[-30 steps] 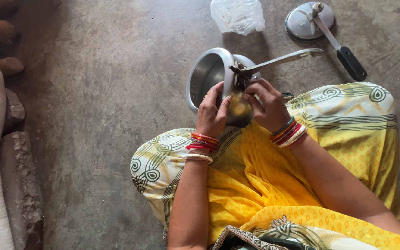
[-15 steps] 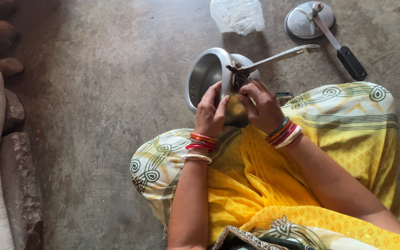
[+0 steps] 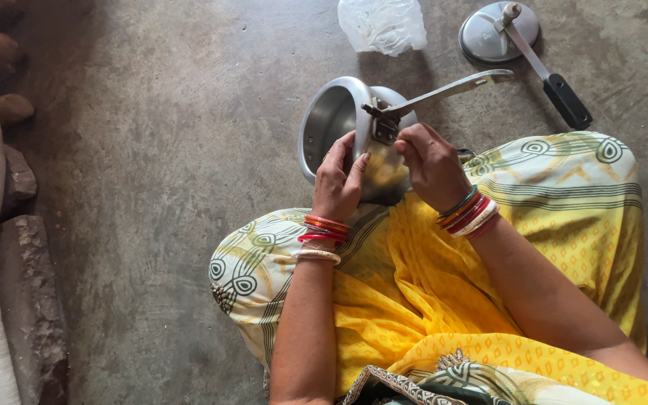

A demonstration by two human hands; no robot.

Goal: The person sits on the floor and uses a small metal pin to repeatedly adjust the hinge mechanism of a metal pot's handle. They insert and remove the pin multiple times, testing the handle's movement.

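Both my hands have crept slightly up the tilted steel cooker pot [image 3: 339, 120] at upper centre, which has barely moved. My left hand [image 3: 339, 180] presses curled fingers on its rim; my right hand [image 3: 430, 163] pinches the handle bracket [image 3: 384, 124]. Work looks midway: lid [image 3: 498, 31] lies apart, upper right.

2 hands [image 3: 339, 180], 1 pot [image 3: 331, 120], 1 lid [image 3: 493, 34], 1 bag [image 3: 382, 24].

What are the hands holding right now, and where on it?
Both hands grip the steel pot, tipped on its side: left hand on its body near the rim, right hand at the handle bracket.
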